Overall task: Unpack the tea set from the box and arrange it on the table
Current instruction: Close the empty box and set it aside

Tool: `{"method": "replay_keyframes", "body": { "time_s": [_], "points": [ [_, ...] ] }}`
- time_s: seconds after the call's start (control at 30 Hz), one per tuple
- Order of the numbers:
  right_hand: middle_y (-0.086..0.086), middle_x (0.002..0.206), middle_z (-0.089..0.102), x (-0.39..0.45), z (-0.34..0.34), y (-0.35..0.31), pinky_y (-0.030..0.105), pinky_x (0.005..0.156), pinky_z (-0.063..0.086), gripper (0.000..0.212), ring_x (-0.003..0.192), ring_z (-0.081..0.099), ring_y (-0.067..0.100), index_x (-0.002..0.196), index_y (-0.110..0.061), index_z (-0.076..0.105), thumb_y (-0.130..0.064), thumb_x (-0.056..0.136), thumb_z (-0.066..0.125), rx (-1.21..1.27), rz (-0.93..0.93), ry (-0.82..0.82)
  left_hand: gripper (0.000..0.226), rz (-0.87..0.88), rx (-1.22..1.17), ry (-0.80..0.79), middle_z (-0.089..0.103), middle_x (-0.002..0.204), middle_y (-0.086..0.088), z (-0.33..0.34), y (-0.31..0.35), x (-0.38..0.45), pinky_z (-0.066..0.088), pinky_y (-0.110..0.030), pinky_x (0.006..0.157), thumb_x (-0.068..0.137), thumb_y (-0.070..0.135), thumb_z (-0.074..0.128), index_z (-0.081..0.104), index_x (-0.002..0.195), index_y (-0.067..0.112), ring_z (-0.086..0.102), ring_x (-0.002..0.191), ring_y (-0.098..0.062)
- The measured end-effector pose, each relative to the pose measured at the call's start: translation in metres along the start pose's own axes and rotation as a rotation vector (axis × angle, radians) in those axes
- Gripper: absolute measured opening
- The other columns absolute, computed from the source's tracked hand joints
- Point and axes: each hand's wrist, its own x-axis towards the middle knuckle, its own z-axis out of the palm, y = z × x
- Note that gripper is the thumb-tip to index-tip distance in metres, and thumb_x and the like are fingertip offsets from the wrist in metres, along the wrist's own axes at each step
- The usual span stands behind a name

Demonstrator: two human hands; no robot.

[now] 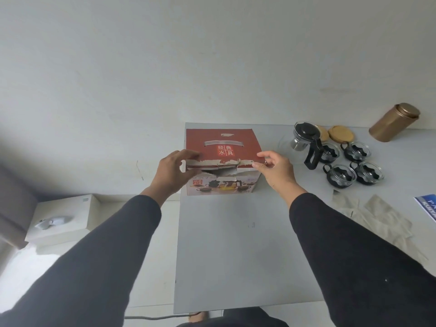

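A red cardboard box with white characters stands at the far left corner of the grey table; its lid lies flat and its front edge is torn. My left hand grips the box's front left corner. My right hand pinches the torn lid edge at the front right corner. To the right of the box stand a glass teapot with a black lid and handle, and several small glass cups in black holders.
Two round wooden lids lie behind the cups. A copper tin stands at the far right. Crumpled wrapping paper and a blue printed sheet lie on the right. A white tissue box sits lower left, off the table.
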Motion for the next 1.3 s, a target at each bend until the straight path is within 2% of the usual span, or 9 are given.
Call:
{"method": "replay_keyframes", "body": {
  "time_s": [0.17, 0.27, 0.37, 0.47, 0.6, 0.77, 0.9, 1.0, 1.3],
  "points": [
    [0.001, 0.093, 0.059, 0.004, 0.002, 0.002, 0.025, 0.077, 0.042, 0.028, 0.087, 0.055, 0.018, 0.108, -0.022, 0.065, -0.025, 0.081, 0.073, -0.017, -0.007, 0.032, 0.040, -0.011, 0.007, -0.018, 0.062, 0.102, 0.004, -0.002, -0.002, 0.003, 0.045, -0.026, 0.089, 0.080, 0.024, 0.075, 0.065, 0.118, 0.025, 0.053, 0.093, -0.010],
    [-0.006, 0.086, 0.058, 0.006, 0.004, 0.002, 0.040, 0.082, 0.055, 0.024, 0.089, 0.059, 0.022, 0.103, -0.024, 0.066, -0.026, 0.080, 0.074, 0.011, 0.012, 0.066, 0.040, 0.001, 0.029, -0.034, 0.059, 0.102, 0.006, -0.004, -0.003, 0.004, 0.038, -0.020, 0.088, 0.081, 0.030, 0.073, 0.065, 0.119, 0.025, 0.052, 0.095, -0.007],
    [-0.006, 0.090, 0.059, 0.007, 0.005, 0.001, 0.045, 0.079, 0.057, 0.024, 0.088, 0.061, 0.022, 0.103, -0.023, 0.067, -0.025, 0.081, 0.074, 0.025, 0.040, 0.089, 0.039, 0.008, 0.029, -0.043, 0.058, 0.102, 0.007, -0.006, -0.002, 0.004, 0.037, -0.018, 0.089, 0.082, 0.033, 0.072, 0.065, 0.119, 0.025, 0.052, 0.096, -0.006],
    [-0.002, 0.099, 0.062, 0.006, 0.005, -0.001, 0.044, 0.077, 0.057, 0.024, 0.083, 0.062, 0.022, 0.103, -0.025, 0.066, -0.026, 0.080, 0.074, 0.054, 0.054, 0.102, 0.039, 0.009, 0.033, -0.061, 0.056, 0.100, 0.008, -0.008, -0.004, 0.006, 0.038, -0.018, 0.089, 0.083, 0.034, 0.070, 0.064, 0.121, 0.026, 0.052, 0.095, -0.007],
    [-0.001, 0.097, 0.064, 0.010, 0.007, -0.003, 0.032, 0.082, 0.050, 0.022, 0.089, 0.060, 0.019, 0.101, -0.027, 0.066, -0.023, 0.081, 0.074, 0.081, 0.042, 0.117, 0.039, -0.003, 0.013, -0.090, 0.057, 0.102, 0.006, -0.010, -0.005, 0.009, 0.042, -0.022, 0.093, 0.085, 0.034, 0.068, 0.063, 0.122, 0.027, 0.053, 0.096, -0.010],
    [-0.001, 0.083, 0.065, 0.010, 0.013, -0.008, 0.030, 0.079, 0.054, 0.016, 0.079, 0.065, 0.022, 0.077, -0.030, 0.063, -0.017, 0.081, 0.072, 0.186, 0.092, 0.145, 0.039, 0.009, 0.068, -0.093, 0.057, 0.105, 0.006, -0.010, -0.002, 0.010, 0.034, -0.017, 0.085, 0.086, 0.030, 0.067, 0.061, 0.125, 0.025, 0.046, 0.091, -0.007],
    [-0.003, 0.076, 0.064, 0.011, 0.012, -0.007, 0.024, 0.073, 0.051, 0.010, 0.074, 0.065, 0.019, 0.082, -0.020, 0.065, -0.012, 0.083, 0.070, 0.232, 0.117, 0.139, 0.040, 0.004, 0.084, -0.104, 0.058, 0.108, 0.004, -0.010, -0.003, 0.011, 0.035, -0.017, 0.086, 0.086, 0.030, 0.067, 0.061, 0.125, 0.025, 0.048, 0.093, -0.009],
    [-0.001, 0.081, 0.066, 0.012, 0.013, -0.008, 0.029, 0.079, 0.054, 0.015, 0.080, 0.066, 0.021, 0.076, -0.025, 0.064, -0.014, 0.082, 0.070, 0.171, 0.128, 0.156, 0.039, 0.022, 0.083, -0.092, 0.060, 0.110, 0.000, -0.008, -0.005, 0.011, 0.037, -0.017, 0.089, 0.086, 0.027, 0.069, 0.062, 0.124, 0.023, 0.056, 0.100, -0.015],
    [-0.004, 0.085, 0.063, 0.012, 0.013, -0.012, 0.024, 0.074, 0.045, 0.006, 0.082, 0.059, 0.016, 0.081, -0.019, 0.066, -0.014, 0.083, 0.069, 0.028, 0.123, 0.116, 0.041, 0.048, 0.124, -0.067, 0.052, 0.114, -0.005, -0.003, -0.010, 0.008, 0.035, -0.017, 0.093, 0.084, 0.026, 0.071, 0.063, 0.123, 0.021, 0.053, 0.104, -0.015]
  ]
}}
